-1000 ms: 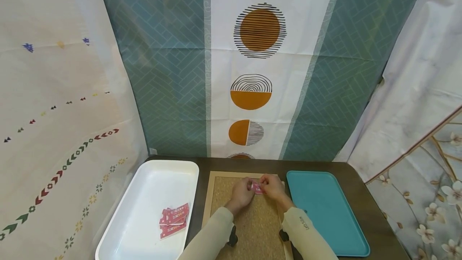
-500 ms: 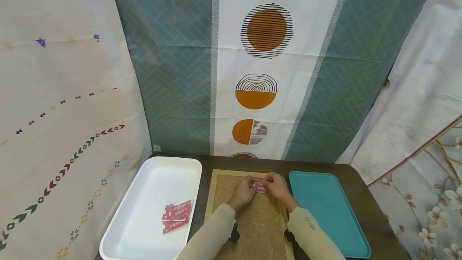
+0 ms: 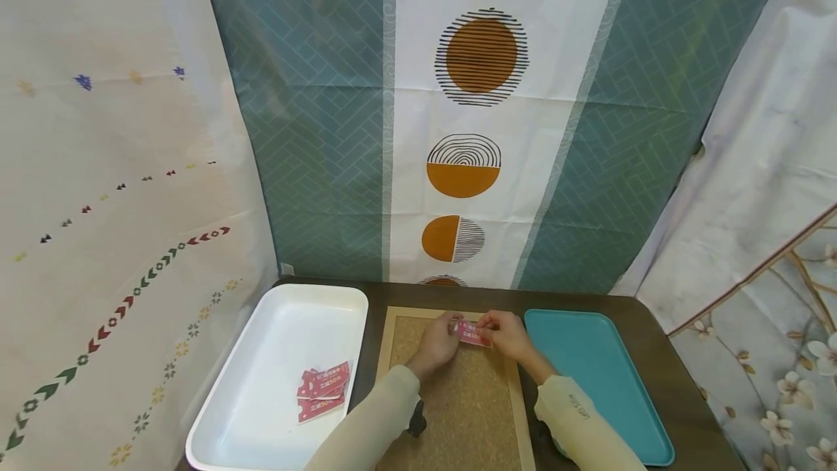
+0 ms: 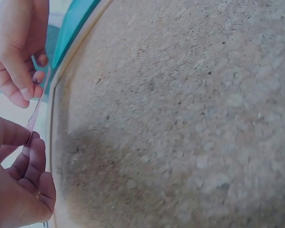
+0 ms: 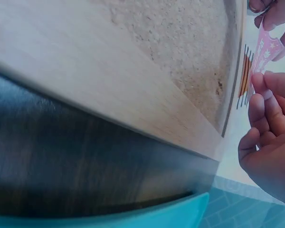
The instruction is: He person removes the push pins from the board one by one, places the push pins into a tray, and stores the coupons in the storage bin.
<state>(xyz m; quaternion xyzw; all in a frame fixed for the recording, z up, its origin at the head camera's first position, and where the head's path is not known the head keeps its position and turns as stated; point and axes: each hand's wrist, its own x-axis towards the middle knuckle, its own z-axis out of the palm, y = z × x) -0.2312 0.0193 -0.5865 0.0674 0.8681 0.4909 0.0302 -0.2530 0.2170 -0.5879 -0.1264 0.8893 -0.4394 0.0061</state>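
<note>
A small pink paper coupon point(image 3: 471, 333) with white print is stretched between both hands above the far end of the framed cork board point(image 3: 458, 398). My left hand point(image 3: 434, 346) pinches its left end between thumb and fingers. At the other end, my right hand point(image 3: 507, 337) pinches the coupon with thumb and forefinger. In the left wrist view the coupon point(image 4: 36, 111) appears nearly edge-on, off the cork. The right wrist view shows its printed face point(image 5: 266, 50), with the right hand point(image 5: 273, 123) below it and part of the left hand point(image 5: 278, 16) above.
Left of the board stands a white tray point(image 3: 261, 355) holding several overlapping pink coupons point(image 3: 323, 389). A teal tray point(image 3: 598, 384) lies to the right on the dark wooden table point(image 3: 654, 340). Patterned cloths point(image 3: 327, 129) hang behind and at both sides.
More of the coupon's face shows between the hands now, and its right end tilts downward. The right forearm has shifted outward to the right. The head view has also shifted slightly.
</note>
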